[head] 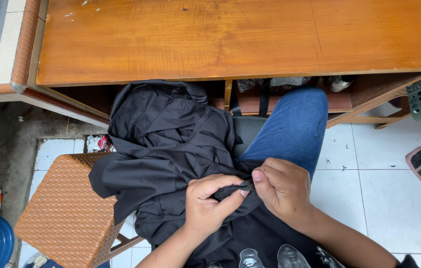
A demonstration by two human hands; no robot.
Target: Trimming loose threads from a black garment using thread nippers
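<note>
White floor tiles [379,193] lay beneath a wooden table [230,39], below whose near edge a seated person's lap held a crumpled black garment [166,144]. Left hand [208,203] and right hand [282,188] met, thumbs and fingers pinching one fold of it, a woven stool [66,213] to the garment's left.

The black garment [166,149] rests on the person's lap, over the leg in blue jeans [290,129], and drapes onto the woven brown stool [66,208]. The stool stands on the white tiled floor [379,188]. The wooden tabletop [230,34] is bare.
</note>
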